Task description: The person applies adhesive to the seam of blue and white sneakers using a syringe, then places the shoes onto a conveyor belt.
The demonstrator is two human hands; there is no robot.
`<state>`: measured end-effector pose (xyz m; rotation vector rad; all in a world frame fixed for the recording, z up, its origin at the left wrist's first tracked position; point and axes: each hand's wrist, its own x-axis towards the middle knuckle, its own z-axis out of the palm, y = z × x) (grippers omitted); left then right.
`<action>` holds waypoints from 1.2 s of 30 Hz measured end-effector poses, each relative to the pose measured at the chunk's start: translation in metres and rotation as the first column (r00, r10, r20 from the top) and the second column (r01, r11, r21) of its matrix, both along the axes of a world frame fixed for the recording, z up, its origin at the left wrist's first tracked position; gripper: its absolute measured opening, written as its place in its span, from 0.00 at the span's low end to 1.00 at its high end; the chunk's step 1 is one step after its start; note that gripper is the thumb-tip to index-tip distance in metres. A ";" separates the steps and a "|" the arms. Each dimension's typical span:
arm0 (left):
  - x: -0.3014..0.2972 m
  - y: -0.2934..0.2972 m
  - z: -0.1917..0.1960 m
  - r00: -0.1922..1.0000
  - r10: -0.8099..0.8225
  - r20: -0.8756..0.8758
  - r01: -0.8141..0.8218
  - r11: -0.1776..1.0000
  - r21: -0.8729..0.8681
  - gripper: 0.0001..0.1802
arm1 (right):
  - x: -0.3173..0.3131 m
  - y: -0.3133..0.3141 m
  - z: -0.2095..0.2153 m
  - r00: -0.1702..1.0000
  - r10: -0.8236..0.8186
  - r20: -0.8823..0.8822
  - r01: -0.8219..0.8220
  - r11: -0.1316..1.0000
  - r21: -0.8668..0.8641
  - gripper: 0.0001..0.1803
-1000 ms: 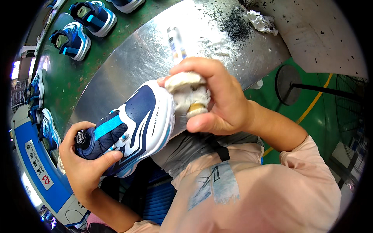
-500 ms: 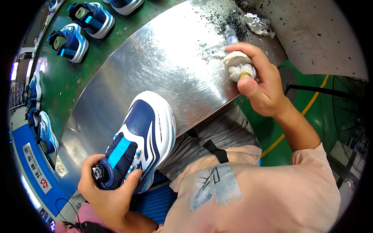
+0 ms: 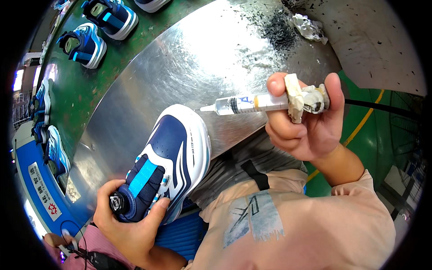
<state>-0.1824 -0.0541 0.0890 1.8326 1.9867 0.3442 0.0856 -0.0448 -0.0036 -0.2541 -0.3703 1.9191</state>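
A navy, white and light-blue sneaker [image 3: 168, 139] is gripped at its heel end by my left hand [image 3: 130, 225], toe pointing away from me. A black round knob [image 3: 119, 202] shows in its collar opening. My right hand [image 3: 306, 126] is closed around a syringe [image 3: 247, 104] with a clear barrel and a wrapped, whitish plunger end. The thumb rests at the plunger's end, the fingers around the thick whitish collar. The syringe lies nearly level, its thin tip pointing left at the sneaker's toe, close to the white toe edge; contact cannot be made out.
A shiny metal table [image 3: 135, 96] curves beneath the sneaker. Dark crumbs [image 3: 279, 31] and crumpled white paper [image 3: 310, 28] lie at its far right. Beyond it, a green surface [image 3: 121, 56] bears several similar sneakers [image 3: 87, 45]. A blue-and-white panel [image 3: 38, 180] stands at left.
My right hand has come nearer with the syringe, turning it from pointing away to pointing left at the sneaker's toe. My left hand still holds the sneaker.
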 end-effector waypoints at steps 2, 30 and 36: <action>0.000 0.001 0.001 1.000 0.018 0.013 -0.018 1.000 -0.018 0.28 | -0.003 0.001 -0.001 1.000 0.011 -0.005 -0.011 1.000 -0.010 0.44; -0.042 0.041 -0.018 0.937 0.043 0.347 -0.027 0.998 -0.051 0.28 | 0.004 0.032 0.008 0.975 -0.138 0.175 0.121 0.987 0.104 0.40; -0.025 0.014 -0.028 0.883 0.104 0.458 -0.190 0.971 0.145 0.28 | -0.008 0.054 -0.003 0.678 -0.456 0.577 0.267 0.883 0.385 0.30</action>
